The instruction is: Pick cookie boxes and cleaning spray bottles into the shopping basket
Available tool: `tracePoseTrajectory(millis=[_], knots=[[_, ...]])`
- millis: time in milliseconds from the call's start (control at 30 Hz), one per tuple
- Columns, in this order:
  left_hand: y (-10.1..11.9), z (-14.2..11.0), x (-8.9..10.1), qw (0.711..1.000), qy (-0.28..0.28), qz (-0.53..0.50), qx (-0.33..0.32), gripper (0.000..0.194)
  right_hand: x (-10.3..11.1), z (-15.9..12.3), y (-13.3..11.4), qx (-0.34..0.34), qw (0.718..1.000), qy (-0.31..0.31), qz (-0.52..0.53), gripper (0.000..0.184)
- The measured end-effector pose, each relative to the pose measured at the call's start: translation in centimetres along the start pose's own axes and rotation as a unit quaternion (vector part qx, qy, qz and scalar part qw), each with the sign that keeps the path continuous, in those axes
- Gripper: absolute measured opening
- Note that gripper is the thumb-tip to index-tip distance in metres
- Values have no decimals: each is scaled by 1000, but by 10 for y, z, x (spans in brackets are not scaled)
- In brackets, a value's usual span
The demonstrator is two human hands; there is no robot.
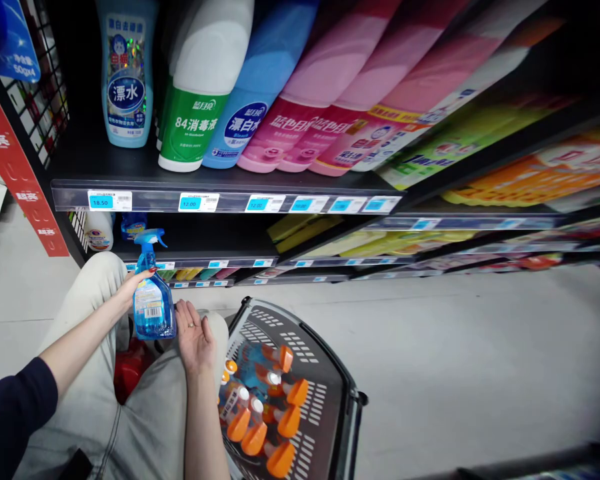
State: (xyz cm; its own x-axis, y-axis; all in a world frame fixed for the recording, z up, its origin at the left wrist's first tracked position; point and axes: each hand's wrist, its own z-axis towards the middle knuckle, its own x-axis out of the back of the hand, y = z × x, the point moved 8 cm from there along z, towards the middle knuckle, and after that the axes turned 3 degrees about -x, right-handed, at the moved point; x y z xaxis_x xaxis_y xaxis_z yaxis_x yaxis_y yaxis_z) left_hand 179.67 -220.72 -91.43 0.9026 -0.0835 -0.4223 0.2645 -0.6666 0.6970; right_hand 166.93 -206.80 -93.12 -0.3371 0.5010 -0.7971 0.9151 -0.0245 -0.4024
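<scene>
A blue spray bottle (pixel 154 308) with a blue trigger head is upright above my knees, its barcode label facing me. My left hand (pixel 131 285) is closed around the bottle's neck from the left. Beside the lower right of the bottle, my right hand (pixel 196 339) is open, palm up, fingers stretched out and a ring on one of them. Its fingertips are close to the bottle; I cannot tell whether they touch it. To the right of my right hand is a grey shopping basket (pixel 320 347) holding several bottles with orange trigger heads (pixel 290 421).
A dark shelf (pixel 260 183) spans the front, with price tags along its edge. On it stand a white-and-green disinfectant bottle (pixel 200 93), blue bleach bottles and several pink bottles (pixel 305 100). Lower shelves hold a white bottle (pixel 99 230) and packets. Pale floor (pixel 455 353) extends right.
</scene>
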Motion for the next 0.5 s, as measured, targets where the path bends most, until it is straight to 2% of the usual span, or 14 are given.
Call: tracePoseTrajectory(millis=[500], knots=[[1,2,0,999,-8,24,-27,19,-1,-1,-2,7,1000,7,-28,50]])
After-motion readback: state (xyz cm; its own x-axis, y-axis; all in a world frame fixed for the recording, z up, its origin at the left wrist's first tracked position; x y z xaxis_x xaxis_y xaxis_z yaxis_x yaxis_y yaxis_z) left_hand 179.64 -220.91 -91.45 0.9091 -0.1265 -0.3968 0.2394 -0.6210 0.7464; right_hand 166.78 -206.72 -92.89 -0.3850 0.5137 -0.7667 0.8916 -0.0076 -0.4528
